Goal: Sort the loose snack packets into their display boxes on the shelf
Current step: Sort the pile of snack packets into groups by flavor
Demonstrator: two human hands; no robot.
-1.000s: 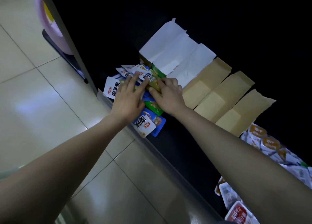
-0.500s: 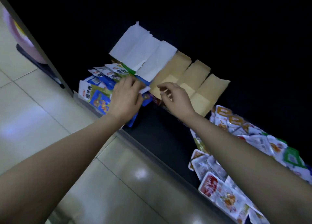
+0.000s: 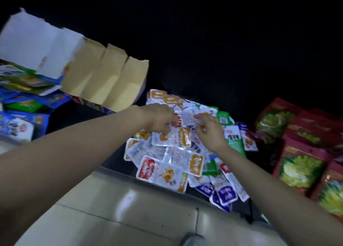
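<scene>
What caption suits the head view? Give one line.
Left hand and right hand reach into a heap of loose snack packets beside open display boxes.

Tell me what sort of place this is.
Probably a small shop, at a low shelf: a heap of loose snack packets, torn-open cardboard display boxes beside it, red bagged goods on the other side.

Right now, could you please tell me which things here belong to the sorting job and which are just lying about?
Part of the job:
heap of loose packets on the shelf
display boxes with open flaps, on the left
left hand and right hand, both at the heap

Just lying about:
red bags on the right
tiled floor
</scene>
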